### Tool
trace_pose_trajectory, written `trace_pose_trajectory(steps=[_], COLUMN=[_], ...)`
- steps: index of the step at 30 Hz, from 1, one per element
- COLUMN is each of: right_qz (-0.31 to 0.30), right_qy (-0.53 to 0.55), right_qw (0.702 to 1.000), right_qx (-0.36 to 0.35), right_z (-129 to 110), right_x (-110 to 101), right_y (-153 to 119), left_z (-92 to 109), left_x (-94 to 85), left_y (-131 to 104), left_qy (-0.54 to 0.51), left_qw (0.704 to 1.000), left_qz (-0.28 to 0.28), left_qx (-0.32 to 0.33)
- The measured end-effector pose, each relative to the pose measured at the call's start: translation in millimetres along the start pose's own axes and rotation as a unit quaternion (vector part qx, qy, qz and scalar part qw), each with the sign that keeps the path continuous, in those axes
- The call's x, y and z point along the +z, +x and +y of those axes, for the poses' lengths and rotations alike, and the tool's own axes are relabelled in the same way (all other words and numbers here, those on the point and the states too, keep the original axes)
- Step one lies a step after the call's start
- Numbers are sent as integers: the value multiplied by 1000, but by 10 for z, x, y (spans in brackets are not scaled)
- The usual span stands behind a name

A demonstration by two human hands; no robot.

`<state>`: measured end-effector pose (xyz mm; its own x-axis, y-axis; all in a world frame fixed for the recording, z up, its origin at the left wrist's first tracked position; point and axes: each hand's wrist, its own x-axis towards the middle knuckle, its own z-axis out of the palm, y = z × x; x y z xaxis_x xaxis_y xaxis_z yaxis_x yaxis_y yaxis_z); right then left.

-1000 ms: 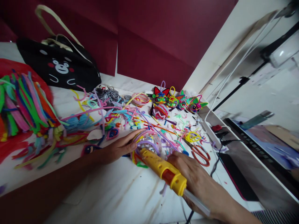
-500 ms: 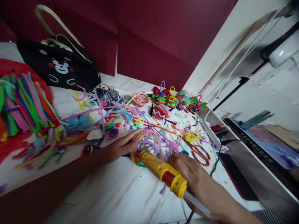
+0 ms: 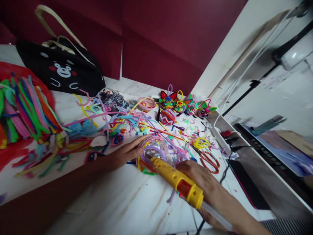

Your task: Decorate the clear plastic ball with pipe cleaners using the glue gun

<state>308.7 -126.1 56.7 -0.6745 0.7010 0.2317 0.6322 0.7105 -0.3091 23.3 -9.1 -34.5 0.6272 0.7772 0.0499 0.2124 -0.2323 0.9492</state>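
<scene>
My left hand (image 3: pixel 130 151) grips the left side of a clear plastic ball (image 3: pixel 161 145), its thumb lying near the front. Pink, yellow, lilac and green pipe cleaners (image 3: pixel 140 163) are wound around that ball's left part. In my right hand (image 3: pixel 195 178) is a yellow hot glue gun (image 3: pixel 174 178), its nozzle at the ball's front. Whether the tip touches the ball I cannot tell. A clear glue stick (image 3: pixel 216 215) sticks out of the gun's back end. The fingers of the right hand are mostly hidden behind the gun.
Loose pipe cleaners (image 3: pixel 117 114) cover the table's middle. Finished pipe-cleaner animal heads (image 3: pixel 168 101) stand at the back. Orange-handled scissors (image 3: pixel 209 162) and a dark phone (image 3: pixel 246 184) lie right. A black bag (image 3: pixel 61 70) and a pipe-cleaner bundle (image 3: pixel 29 109) are left. A cord (image 3: pixel 200 227) runs below.
The glue gun and my right hand have shifted slightly right and down. My left hand keeps its hold on the ball.
</scene>
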Motion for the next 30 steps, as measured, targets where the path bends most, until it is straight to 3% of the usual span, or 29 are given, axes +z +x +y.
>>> trace_pose_trajectory(steps=[5,13,22,30], right_qz=[31,16,-84,-97], right_qy=[25,57,69,72], right_qw=[999,998,993,991], right_qx=[-2,-31,-44,-65], right_z=[-11,-29,98,247], right_x=[4,20,310,415], right_y=[-13,-97,-118,-3], left_z=[46,32,93,85], left_x=[2,4,7,2], left_y=[-5,5,6,32], left_qy=[19,19,-11,-5], left_qw=[1000,1000,1000,1000], left_qz=[5,3,0,4], left_qx=[-1,-5,7,20])
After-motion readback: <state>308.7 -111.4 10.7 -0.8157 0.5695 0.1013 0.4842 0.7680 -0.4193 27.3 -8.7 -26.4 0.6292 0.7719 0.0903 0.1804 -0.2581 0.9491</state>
